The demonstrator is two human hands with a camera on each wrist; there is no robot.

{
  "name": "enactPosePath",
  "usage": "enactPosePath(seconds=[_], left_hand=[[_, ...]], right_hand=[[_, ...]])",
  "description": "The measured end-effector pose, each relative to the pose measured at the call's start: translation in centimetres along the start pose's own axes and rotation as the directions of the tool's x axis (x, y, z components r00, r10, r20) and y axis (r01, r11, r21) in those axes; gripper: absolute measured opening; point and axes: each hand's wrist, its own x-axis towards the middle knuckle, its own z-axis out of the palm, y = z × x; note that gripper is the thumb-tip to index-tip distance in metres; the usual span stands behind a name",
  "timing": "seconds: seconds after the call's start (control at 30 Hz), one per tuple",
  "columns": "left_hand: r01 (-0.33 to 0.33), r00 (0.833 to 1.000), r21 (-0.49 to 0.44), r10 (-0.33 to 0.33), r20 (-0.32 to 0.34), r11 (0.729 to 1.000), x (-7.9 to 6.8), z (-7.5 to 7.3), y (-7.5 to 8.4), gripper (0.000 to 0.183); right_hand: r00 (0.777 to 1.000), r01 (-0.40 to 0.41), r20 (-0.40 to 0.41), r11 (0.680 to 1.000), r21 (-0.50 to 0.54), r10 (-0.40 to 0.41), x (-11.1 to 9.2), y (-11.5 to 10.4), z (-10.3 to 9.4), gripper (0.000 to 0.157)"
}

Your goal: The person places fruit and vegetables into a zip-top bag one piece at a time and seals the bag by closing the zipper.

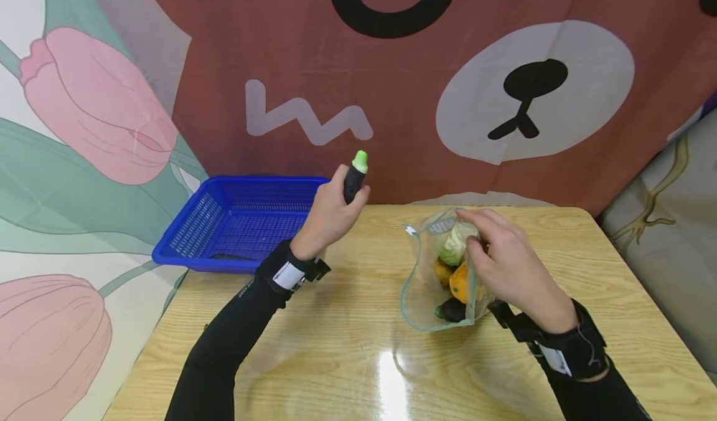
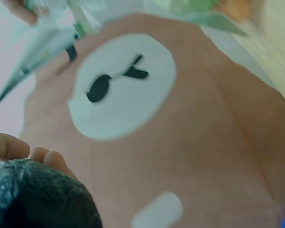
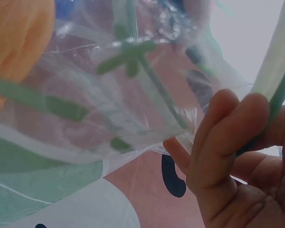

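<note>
My left hand (image 1: 327,218) grips a dark eggplant (image 1: 354,183) with a bright green cap, held upright above the table beside the basket. In the left wrist view the eggplant's dark, glossy body (image 2: 42,199) fills the lower left corner, fingertips behind it. My right hand (image 1: 515,262) pinches the rim of a clear plastic bag (image 1: 413,296) with pale green edging. Through the bag show a pale green cabbage (image 1: 456,245), an orange pumpkin-like vegetable (image 1: 460,283), a yellowish piece (image 1: 442,273) and another dark eggplant (image 1: 451,310). Curled fingers (image 3: 228,128) hold the bag's edge in the right wrist view.
A blue perforated plastic basket (image 1: 196,260) stands at the table's back left, partly behind my left hand. Something dark and slim (image 1: 229,257) lies inside it. The wooden table (image 1: 336,359) meets a printed cloth backdrop (image 1: 392,97) at its far edge.
</note>
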Motion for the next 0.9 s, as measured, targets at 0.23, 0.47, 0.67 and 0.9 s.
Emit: enactPosePath(seconds=[0.23,0.47,0.67,0.9], left_hand=[[-0.100,0.995,-0.057,0.101,0.002,0.993,-0.8,1.5,2.3,0.019],[-0.179,0.982,-0.197,0.189,0.029,0.964,-1.3,2.8,4.0,0.025],[-0.191,0.968,-0.338,0.234,0.091,0.921,-1.5,3.6,5.3,0.025],[-0.223,0.934,-0.529,0.335,0.125,0.818,-2.6,3.1,8.6,0.034]], right_hand=[[1.000,-0.015,0.003,1.000,-0.012,0.015,-0.1,-0.2,-0.1,0.039],[0.999,0.018,-0.026,0.999,-0.027,-0.019,-0.1,-0.3,0.0,0.037],[0.999,0.033,-0.031,0.999,-0.019,-0.034,0.0,-0.4,-0.2,0.038],[1.000,0.007,-0.015,1.000,-0.030,-0.008,0.0,-0.4,-0.4,0.039]])
